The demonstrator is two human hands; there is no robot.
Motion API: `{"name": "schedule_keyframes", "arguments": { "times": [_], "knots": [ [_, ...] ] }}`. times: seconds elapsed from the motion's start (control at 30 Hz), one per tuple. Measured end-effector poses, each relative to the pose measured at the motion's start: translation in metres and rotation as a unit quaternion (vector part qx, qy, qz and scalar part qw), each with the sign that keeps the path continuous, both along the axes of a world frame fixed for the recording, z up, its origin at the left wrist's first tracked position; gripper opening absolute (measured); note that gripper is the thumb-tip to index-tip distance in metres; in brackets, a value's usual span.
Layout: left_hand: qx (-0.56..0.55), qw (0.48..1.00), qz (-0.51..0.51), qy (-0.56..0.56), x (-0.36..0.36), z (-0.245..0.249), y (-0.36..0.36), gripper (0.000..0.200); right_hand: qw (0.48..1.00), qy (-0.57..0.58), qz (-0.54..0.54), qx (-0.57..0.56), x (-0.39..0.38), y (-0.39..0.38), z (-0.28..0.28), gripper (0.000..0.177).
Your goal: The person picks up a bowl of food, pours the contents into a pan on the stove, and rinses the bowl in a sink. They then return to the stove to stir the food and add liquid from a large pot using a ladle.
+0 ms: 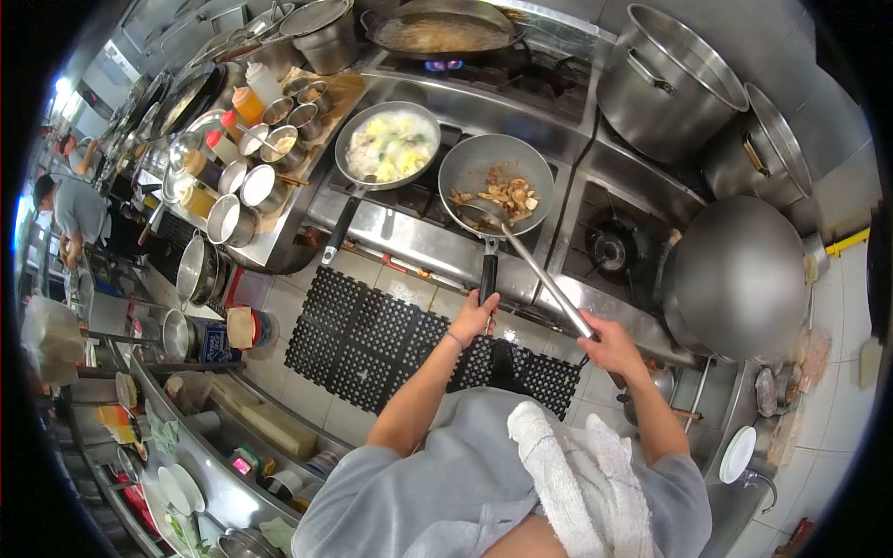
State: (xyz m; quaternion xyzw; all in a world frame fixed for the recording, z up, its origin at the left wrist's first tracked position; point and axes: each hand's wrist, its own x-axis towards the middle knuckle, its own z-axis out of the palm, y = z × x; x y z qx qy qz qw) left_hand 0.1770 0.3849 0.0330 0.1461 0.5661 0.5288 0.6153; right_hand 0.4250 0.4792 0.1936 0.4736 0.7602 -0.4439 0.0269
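Note:
My left hand (474, 318) is closed around the black handle of a grey frying pan (508, 150) on the stove. Browned pieces that look like sliced mushrooms (512, 195) lie in this pan. In my right hand (614, 347) is the dark grip of a long metal ladle (551, 284), its bowl down in the pan at the left side of the pieces. Just left of it, a second frying pan (348, 167) holds a pale, creamy mix with yellow and green bits (391, 144); its handle points toward me and neither hand touches it.
A wide pan of oil (442, 35) stands over a blue flame behind. Tall stockpots (665, 93) and a big wok (739, 279) are on the right. Sauce bottles (246, 104) and metal pots (231, 221) crowd the left counter. Another person (79, 209) stands far left.

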Motion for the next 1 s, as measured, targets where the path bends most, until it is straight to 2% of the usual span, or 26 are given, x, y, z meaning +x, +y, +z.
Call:
{"name": "schedule_keyframes", "arguments": {
  "times": [0.07, 0.17, 0.3, 0.33, 0.37, 0.4, 0.43, 0.53, 0.6, 0.63, 0.73, 0.83, 0.9, 1.0],
  "knots": [
    [-0.012, 1.0, -0.004, 0.001, 0.0, 0.005, 0.0, 0.032, 0.997, 0.002, 0.011, 0.077, -0.003, 0.002, -0.017, 0.058],
    [-0.014, 1.0, -0.004, -0.001, 0.0, 0.006, 0.001, 0.032, 0.978, 0.078, -0.014, 0.194, -0.003, 0.006, -0.056, 0.057],
    [-0.015, 1.0, 0.004, 0.004, 0.001, 0.004, 0.001, 0.033, 0.967, 0.044, -0.051, 0.247, -0.02, 0.002, -0.104, 0.062],
    [-0.014, 1.0, 0.0, 0.002, 0.001, 0.004, 0.001, 0.033, 0.978, 0.051, -0.079, 0.188, -0.031, -0.004, -0.113, 0.064],
    [-0.011, 1.0, -0.002, 0.001, 0.001, 0.004, 0.001, 0.033, 0.928, 0.158, -0.027, 0.337, -0.044, -0.01, -0.117, 0.063],
    [-0.008, 1.0, -0.005, 0.0, 0.0, 0.004, 0.002, 0.033, 0.97, 0.189, -0.125, 0.084, -0.041, -0.01, -0.112, 0.064],
    [-0.011, 1.0, -0.004, 0.002, 0.0, 0.007, 0.002, 0.033, 0.939, 0.206, -0.212, -0.175, -0.05, -0.011, -0.079, 0.064],
    [-0.003, 1.0, 0.004, 0.006, 0.001, 0.008, 0.0, 0.032, 0.953, 0.222, -0.177, -0.107, -0.058, 0.005, -0.079, 0.063],
    [0.0, 1.0, 0.01, 0.006, 0.002, 0.009, -0.001, 0.031, 0.974, 0.178, -0.109, 0.085, -0.068, 0.035, -0.102, 0.06],
    [0.003, 1.0, 0.011, 0.007, 0.002, 0.01, 0.0, 0.031, 0.969, 0.153, -0.073, 0.181, -0.071, 0.049, -0.111, 0.059],
    [0.006, 1.0, 0.014, -0.002, 0.002, 0.012, 0.002, 0.031, 0.962, 0.166, -0.004, 0.219, -0.067, 0.072, -0.114, 0.057],
    [0.0, 1.0, 0.005, 0.003, 0.002, 0.011, 0.0, 0.032, 0.989, 0.038, 0.072, 0.124, -0.045, 0.059, -0.044, 0.056],
    [-0.004, 1.0, 0.007, 0.006, 0.0, 0.01, 0.001, 0.032, 0.983, 0.117, 0.075, 0.121, -0.017, 0.042, -0.033, 0.055],
    [-0.007, 1.0, 0.018, -0.004, 0.003, 0.005, 0.0, 0.032, 0.996, 0.08, 0.031, 0.016, 0.003, 0.006, 0.007, 0.059]
  ]
}}
